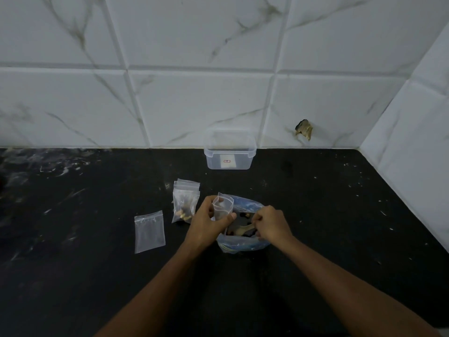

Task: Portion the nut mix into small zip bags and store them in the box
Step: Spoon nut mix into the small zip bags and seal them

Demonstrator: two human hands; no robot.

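— Where are the hands?

— Both over the big bag of nut mix [243, 242], which sits near the middle of the black counter [340, 215]. The left hand [206, 224] grips a small zip bag [222, 206], thumb and fingers curled round it, holding it upright at the big bag's left rim. I can't make out whether anything is in it yet.

— And the right?

— The right hand [272, 223] is curled, pinching something pale at the big bag's mouth — it could be a scoop or a nut, and the shape is too blurred to say. Its fingertips are hidden behind the knuckles.

— What's inside the big bag?

— Dark lumps, mostly in shadow. The hands cover a good part of the opening.

— Any portions done?

— A filled zip bag [184, 205] lies just left of the left hand, with pale nuts showing at the bottom. There seem to be more bags stacked with it, but I can't count them. Further left lies an empty zip bag [149, 232], flat on the counter.

— The box?

— The clear box [229, 153] stands at the counter's back edge against the tiled wall [170, 93], lid off. Its contents are hard to read through the plastic. The forearms are cut off by the bottom of the view.
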